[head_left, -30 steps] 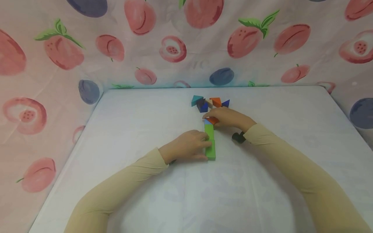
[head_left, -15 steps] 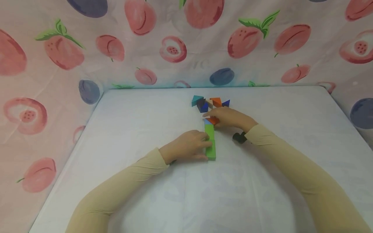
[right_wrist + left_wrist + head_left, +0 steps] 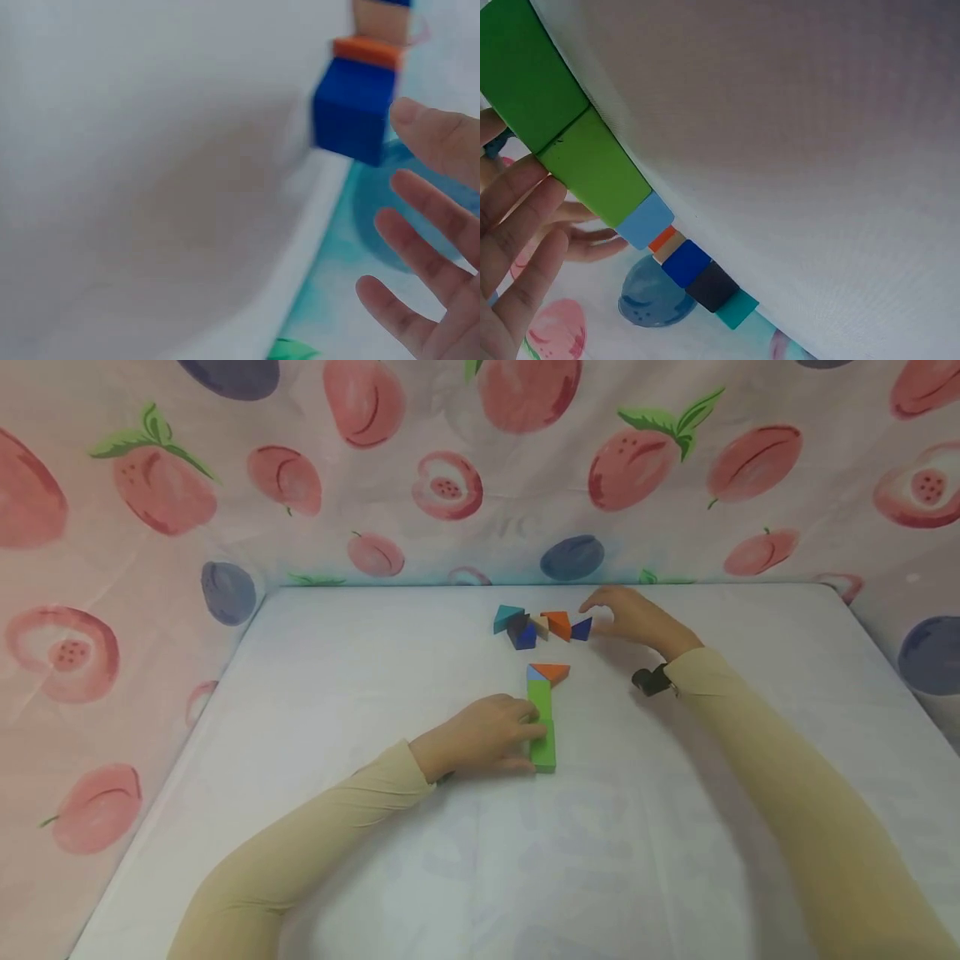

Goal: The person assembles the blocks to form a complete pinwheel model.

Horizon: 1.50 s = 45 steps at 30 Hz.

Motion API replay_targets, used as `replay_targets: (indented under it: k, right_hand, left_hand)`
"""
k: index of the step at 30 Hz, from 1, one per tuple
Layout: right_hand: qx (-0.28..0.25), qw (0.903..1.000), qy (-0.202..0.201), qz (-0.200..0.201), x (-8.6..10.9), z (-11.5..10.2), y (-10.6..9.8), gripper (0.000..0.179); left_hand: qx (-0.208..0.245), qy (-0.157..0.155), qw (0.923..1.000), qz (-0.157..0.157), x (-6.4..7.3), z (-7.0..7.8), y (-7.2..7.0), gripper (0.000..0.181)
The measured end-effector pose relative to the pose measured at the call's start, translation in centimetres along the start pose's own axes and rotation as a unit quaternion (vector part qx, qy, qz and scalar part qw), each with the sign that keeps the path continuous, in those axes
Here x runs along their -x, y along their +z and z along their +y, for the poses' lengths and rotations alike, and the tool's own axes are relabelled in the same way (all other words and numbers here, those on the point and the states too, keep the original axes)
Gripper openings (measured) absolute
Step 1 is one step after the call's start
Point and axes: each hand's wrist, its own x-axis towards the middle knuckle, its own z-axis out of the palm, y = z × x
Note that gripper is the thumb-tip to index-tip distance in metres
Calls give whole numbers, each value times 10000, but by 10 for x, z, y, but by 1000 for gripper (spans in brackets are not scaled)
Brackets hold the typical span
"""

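Observation:
My left hand (image 3: pixel 491 735) rests its fingers on two green blocks laid end to end, a lighter one (image 3: pixel 538 693) and a darker one (image 3: pixel 543 756). In the left wrist view its fingers (image 3: pixel 525 217) lie fairly straight against the blocks' side. A light blue triangle block (image 3: pixel 645 220) sits at the far end of the green pair, with an orange triangle block (image 3: pixel 552 672) beside it. My right hand (image 3: pixel 633 620) has its fingers spread beside a dark blue triangle block (image 3: pixel 582 628). The right wrist view shows the thumb close to that block, with nothing in the hand.
Farther back lie a teal block (image 3: pixel 507 617), a dark grey block (image 3: pixel 517 628), another blue block (image 3: pixel 525 638), a beige block (image 3: pixel 541 627) and an orange block (image 3: pixel 557 623). Behind the white table (image 3: pixel 360 643) hangs a fruit-print cloth (image 3: pixel 510 547).
My right hand has left the orange triangle by the light blue block and moved back and right to the dark blue triangle. The left hand stays in place.

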Motion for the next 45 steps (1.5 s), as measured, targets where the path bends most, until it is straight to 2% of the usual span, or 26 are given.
replay_targets:
  k: [4,6,9,15,22,28,38,45]
  right_hand:
    - [-98,9993,287,-234,-5,12,11,35]
    - [-105,9990,307,-299,-6,15,16,36]
    - [12,9995,90,-287,-7,15,22,36]
    - [297,9979,-521,-248,-11,-3,23,36]
    - [321,9952,-834,-389,-27,-24,26,28]
    - [200,9945,-853,-568,-38,-31,27,28]
    - [146,9915,-856,-968,-41,-47,24,38]
    - [100,9898,-1035,-971,-50,-51,30,30]
  left_hand:
    - [2,84,9999,65,-1,0,1,40]
    - [-16,116,9999,101,-1,1,2,39]
    - [-30,126,9999,110,-2,1,2,38]
    - [-59,104,9999,117,0,-1,0,39]
    - [-78,87,9999,117,2,-1,1,40]
    - [-91,114,9997,170,1,-2,2,40]
    - [-181,143,9996,166,0,-4,3,42]
    - [-119,192,9994,278,1,-3,3,41]
